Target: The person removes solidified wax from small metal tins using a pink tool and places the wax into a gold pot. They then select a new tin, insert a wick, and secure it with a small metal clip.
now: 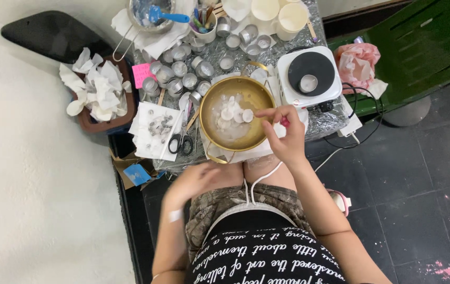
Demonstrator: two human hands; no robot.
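Our gold pot [259, 97] sits at the near edge of the low foil-covered table [319, 123], right above our knees. Inside it: white wax discs [234, 114] piled toward the middle, pale residue around them.

Our right hand [283, 134] hangs over the pot's right rim, fingers bunched toward the discs, fingertip just beside the rightmost disc. We can't tell if it actually grips one. Something pink shows at the fingers, too small to identify.

Our left hand [196, 181] is below the pot's lower-left edge, over our left knee. Motion-blurred, so we can't tell whether it's spread or closed. Nothing visibly held.

Outward from the pot:
- Left of it: scissors [181, 141] with black handles, lying on a white paper sheet [151, 131] with small dark bits on it.
- Upper left of it: cluster of small empty metal tealight cups [180, 73], more running up behind the pot.
- Right of it: white single-burner hot plate [309, 76], one metal cup on the black disc. Black cord [364, 118] runs off its right side.
- Far behind the pot: white paper cups [280, 16], a cup of pens, a metal sieve [148, 16] with a blue spatula [169, 16].
- Far left of the pot: brown tray [104, 123] full of crumpled white tissue.
- Right of the hot plate: pink plastic bag [359, 60] on a green bench [424, 47].
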